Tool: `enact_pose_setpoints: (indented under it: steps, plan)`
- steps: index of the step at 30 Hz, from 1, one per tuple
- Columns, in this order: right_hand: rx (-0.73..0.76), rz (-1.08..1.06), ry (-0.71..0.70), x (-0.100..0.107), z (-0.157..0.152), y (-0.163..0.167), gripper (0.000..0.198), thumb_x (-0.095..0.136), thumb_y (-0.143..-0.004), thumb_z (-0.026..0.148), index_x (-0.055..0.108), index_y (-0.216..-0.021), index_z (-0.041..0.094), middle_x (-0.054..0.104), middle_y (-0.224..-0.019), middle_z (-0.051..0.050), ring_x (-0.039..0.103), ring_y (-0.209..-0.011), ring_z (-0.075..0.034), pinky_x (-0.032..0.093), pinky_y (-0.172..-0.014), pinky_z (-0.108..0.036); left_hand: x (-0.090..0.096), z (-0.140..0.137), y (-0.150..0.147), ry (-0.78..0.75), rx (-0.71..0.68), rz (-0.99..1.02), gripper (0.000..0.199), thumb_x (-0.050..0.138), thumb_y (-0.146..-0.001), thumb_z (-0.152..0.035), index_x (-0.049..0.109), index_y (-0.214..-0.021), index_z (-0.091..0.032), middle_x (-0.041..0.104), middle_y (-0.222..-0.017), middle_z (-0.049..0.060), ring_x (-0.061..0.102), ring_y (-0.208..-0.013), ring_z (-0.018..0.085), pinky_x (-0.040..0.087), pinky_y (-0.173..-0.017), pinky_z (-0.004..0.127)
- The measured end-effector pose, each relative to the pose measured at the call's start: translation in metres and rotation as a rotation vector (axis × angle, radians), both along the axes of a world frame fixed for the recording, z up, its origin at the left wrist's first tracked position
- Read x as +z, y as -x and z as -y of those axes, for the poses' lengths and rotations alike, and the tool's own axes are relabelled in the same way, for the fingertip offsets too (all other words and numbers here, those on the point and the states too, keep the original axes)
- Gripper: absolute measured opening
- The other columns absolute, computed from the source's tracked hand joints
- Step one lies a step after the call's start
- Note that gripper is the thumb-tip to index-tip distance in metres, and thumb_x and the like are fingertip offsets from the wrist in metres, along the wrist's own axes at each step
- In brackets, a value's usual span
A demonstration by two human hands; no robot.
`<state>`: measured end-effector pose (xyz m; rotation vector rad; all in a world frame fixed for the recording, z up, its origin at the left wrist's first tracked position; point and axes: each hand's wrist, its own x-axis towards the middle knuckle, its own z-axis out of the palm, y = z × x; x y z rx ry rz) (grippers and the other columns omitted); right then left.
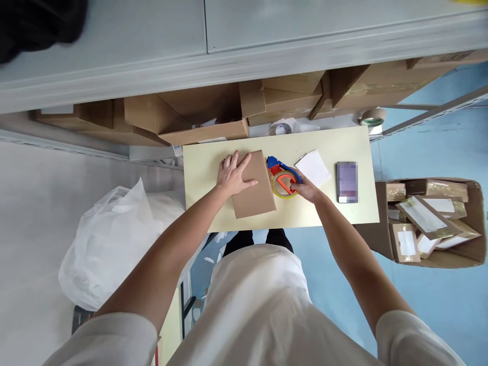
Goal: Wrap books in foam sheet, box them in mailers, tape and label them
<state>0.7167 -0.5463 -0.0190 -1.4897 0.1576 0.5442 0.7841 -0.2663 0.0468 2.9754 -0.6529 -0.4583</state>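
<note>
A closed brown cardboard box (254,190) lies slightly turned on the pale yellow table (213,222). Spread across its upper left part is my left hand (233,175), fingers apart and resting on the cardboard. Just right of the box, my right hand (305,187) grips a tape dispenser (285,178) with a blue frame, red parts and a roll of clear yellowish tape. The dispenser's blue head is close to the box's right edge; whether tape touches the box I cannot tell. White paper sheets (313,168) lie beyond my right hand.
A purple, blurred-out packet (346,182) lies at the table's right. Open cardboard boxes (206,134) and tape rolls (283,128) sit on the shelf behind. At right stands a large carton (478,223) of labelled parcels; a white plastic bag (110,239) bulges at left.
</note>
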Motion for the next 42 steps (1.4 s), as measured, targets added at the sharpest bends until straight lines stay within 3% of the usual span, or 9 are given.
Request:
enact_pose_setpoints:
  steps: [3, 9, 13, 18, 22, 25, 29, 32, 42]
  plan:
    - [-0.06, -0.075, -0.016, 0.0, 0.009, 0.04, 0.075, 0.063, -0.062, 0.02, 0.044, -0.134, 0.027, 0.061, -0.121, -0.005, 0.057, -0.109, -0.027, 0.048, -0.089, -0.041, 0.002, 0.001, 0.0, -0.024, 0.001, 0.001, 0.095, 0.052, -0.074, -0.072, 0.016, -0.15, -0.028, 0.019, -0.154, 0.014, 0.028, -0.132, 0.039, 0.026, -0.104, 0.05]
    - [-0.137, -0.229, -0.151, -0.007, 0.007, 0.169, 0.075, 0.064, -0.063, 0.019, 0.041, -0.133, 0.029, 0.065, -0.114, -0.004, 0.06, -0.104, -0.026, 0.048, -0.09, -0.044, 0.003, 0.003, 0.0, -0.044, 0.017, -0.028, 0.093, 0.047, -0.076, -0.072, 0.012, -0.151, -0.028, 0.017, -0.155, 0.013, 0.026, -0.132, 0.04, 0.028, -0.103, 0.05]
    - [-0.242, -0.252, -0.191, -0.008, -0.021, 0.2, 0.075, 0.063, -0.063, 0.018, 0.041, -0.134, 0.03, 0.064, -0.117, -0.003, 0.06, -0.106, -0.025, 0.046, -0.095, -0.044, 0.002, 0.008, 0.002, -0.041, 0.069, -0.012, 0.089, 0.043, -0.079, -0.07, 0.012, -0.151, -0.028, 0.02, -0.153, 0.014, 0.028, -0.131, 0.039, 0.031, -0.101, 0.05]
    - [-0.423, -0.239, -0.107, -0.006, -0.035, 0.165, 0.075, 0.059, -0.061, 0.017, 0.042, -0.132, 0.032, 0.065, -0.113, -0.001, 0.059, -0.106, -0.025, 0.048, -0.091, -0.043, 0.003, 0.003, 0.021, -0.075, 0.308, -0.031, 0.09, 0.036, -0.08, -0.072, 0.01, -0.152, -0.023, 0.025, -0.15, 0.02, 0.033, -0.128, 0.04, 0.035, -0.096, 0.055]
    - [-0.422, -0.202, -0.105, 0.002, -0.02, 0.092, 0.071, 0.059, -0.055, 0.013, 0.05, -0.124, 0.03, 0.065, -0.108, 0.0, 0.059, -0.101, -0.024, 0.05, -0.084, -0.038, 0.004, -0.016, 0.046, -0.144, 0.396, -0.056, 0.105, 0.036, -0.076, -0.076, 0.006, -0.151, -0.009, 0.015, -0.153, 0.026, 0.022, -0.136, 0.044, 0.019, -0.103, 0.065]
    - [-0.294, -0.269, -0.2, 0.01, -0.008, 0.032, 0.064, 0.061, -0.056, 0.015, 0.053, -0.118, 0.029, 0.066, -0.102, 0.001, 0.061, -0.092, -0.023, 0.052, -0.076, -0.036, 0.005, -0.021, 0.048, -0.129, 0.289, -0.037, 0.098, 0.036, -0.08, -0.071, 0.009, -0.151, -0.01, 0.004, -0.156, 0.024, 0.004, -0.141, 0.045, 0.01, -0.105, 0.066]
    - [-0.139, -0.404, -0.291, 0.016, 0.005, -0.014, 0.046, 0.066, -0.069, 0.035, 0.056, -0.113, 0.028, 0.067, -0.097, -0.002, 0.063, -0.086, -0.022, 0.053, -0.074, -0.038, 0.007, -0.006, 0.023, -0.031, -0.004, 0.004, 0.084, 0.04, -0.083, -0.065, 0.017, -0.151, -0.021, 0.007, -0.158, 0.018, 0.008, -0.143, 0.041, 0.01, -0.107, 0.061]
    - [-0.086, -0.447, -0.276, 0.014, 0.01, -0.021, 0.041, 0.064, -0.073, 0.047, 0.056, -0.109, 0.027, 0.066, -0.097, -0.004, 0.063, -0.084, -0.022, 0.053, -0.072, -0.038, 0.008, 0.009, 0.005, 0.0, -0.117, 0.011, 0.084, 0.043, -0.081, -0.066, 0.019, -0.15, -0.026, 0.016, -0.157, 0.016, 0.022, -0.139, 0.038, 0.011, -0.108, 0.059]
    - [0.009, -0.285, -0.059, 0.007, 0.018, 0.018, 0.059, 0.062, -0.061, 0.015, 0.05, -0.118, 0.029, 0.063, -0.089, 0.002, 0.057, -0.077, -0.017, 0.049, -0.069, -0.033, 0.004, 0.0, 0.008, -0.039, -0.163, -0.096, 0.093, 0.056, -0.071, -0.07, 0.024, -0.149, -0.031, 0.039, -0.14, 0.013, 0.037, -0.123, 0.035, 0.019, -0.105, 0.048]
